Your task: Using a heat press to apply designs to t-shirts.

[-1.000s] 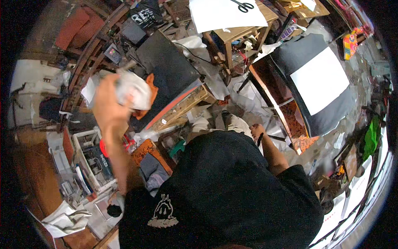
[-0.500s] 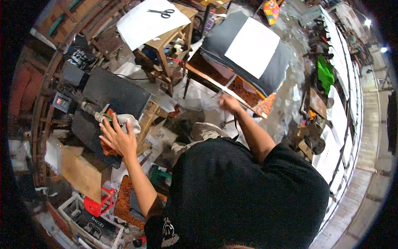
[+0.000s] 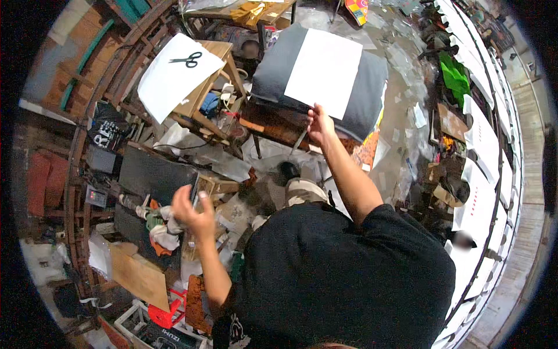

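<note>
The right hand (image 3: 319, 123) gripped a thin tool (image 3: 300, 141) beside the grey cushion (image 3: 366, 93) and might tear it, while the left hand (image 3: 195, 214) hung open above the rags (image 3: 163, 232).

White sheet (image 3: 324, 71) lay on grey cushion (image 3: 366, 96). At 11 o'clock, black scissors (image 3: 187, 59) lay on white paper (image 3: 168, 81). At 2 o'clock: green cloth (image 3: 454, 78). Shirt (image 3: 343, 279) was black.
</note>
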Tool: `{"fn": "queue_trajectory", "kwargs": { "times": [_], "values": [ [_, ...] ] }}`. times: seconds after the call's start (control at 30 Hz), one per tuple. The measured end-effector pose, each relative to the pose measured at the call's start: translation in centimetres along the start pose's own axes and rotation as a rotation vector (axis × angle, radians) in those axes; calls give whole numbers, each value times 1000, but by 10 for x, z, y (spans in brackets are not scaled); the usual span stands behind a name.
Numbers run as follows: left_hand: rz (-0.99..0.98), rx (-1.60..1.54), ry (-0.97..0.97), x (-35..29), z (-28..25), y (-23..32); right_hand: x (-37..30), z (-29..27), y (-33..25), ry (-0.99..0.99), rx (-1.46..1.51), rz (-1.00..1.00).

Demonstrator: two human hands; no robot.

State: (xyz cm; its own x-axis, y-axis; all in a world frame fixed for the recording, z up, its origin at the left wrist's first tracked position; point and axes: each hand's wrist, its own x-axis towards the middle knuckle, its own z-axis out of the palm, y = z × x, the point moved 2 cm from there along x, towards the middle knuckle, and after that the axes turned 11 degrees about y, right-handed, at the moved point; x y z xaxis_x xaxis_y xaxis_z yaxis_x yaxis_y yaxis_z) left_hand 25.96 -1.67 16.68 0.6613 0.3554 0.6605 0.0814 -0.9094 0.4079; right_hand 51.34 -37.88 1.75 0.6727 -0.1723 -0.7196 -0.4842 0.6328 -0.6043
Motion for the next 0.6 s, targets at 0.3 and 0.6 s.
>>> {"fn": "queue_trajectory", "kwargs": {
  "times": [0.3,0.6],
  "values": [
    [285,-404,-971,28,261,188,-28,44,-75,-95,-50,-225],
    [251,-370,-966,48,317,226,52,104,-213,-250,206,29]
  ]
}}
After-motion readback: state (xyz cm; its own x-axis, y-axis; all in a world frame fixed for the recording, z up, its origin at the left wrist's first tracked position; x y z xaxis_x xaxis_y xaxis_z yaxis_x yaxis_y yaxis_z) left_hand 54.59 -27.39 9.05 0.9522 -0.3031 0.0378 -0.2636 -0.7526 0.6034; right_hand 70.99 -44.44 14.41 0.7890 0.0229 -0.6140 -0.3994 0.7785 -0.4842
